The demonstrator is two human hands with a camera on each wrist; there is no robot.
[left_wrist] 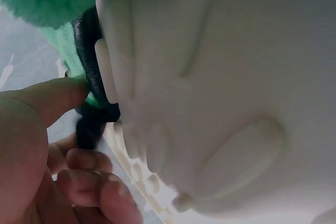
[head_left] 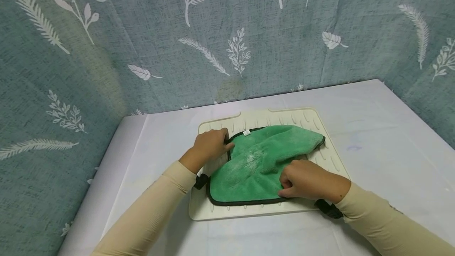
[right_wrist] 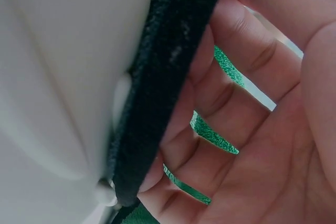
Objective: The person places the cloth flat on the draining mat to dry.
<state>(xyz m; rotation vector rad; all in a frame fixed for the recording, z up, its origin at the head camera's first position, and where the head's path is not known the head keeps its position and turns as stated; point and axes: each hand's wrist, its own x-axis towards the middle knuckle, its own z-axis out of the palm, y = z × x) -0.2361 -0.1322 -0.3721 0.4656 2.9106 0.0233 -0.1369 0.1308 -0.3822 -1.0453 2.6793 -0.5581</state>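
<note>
A fluffy green cloth [head_left: 249, 181] with dark edging lies rumpled on a cream ridged mat [head_left: 203, 211]. Its right corner is folded toward the far right of the mat, and a small white label [head_left: 247, 132] shows on its far edge. My left hand [head_left: 210, 145] pinches the cloth's dark-edged far left corner; thumb and fingers close on the edging in the left wrist view. Low on the right side, my right hand [head_left: 313, 181] grips the near edge. In the right wrist view its fingers [right_wrist: 226, 93] curl against the dark edging, green pile showing between them.
A white-covered table [head_left: 384, 145] extends around the mat. Behind it and along both sides hangs a grey-green curtain [head_left: 156, 50] with white leaf prints. Black straps [head_left: 328, 208] circle both wrists.
</note>
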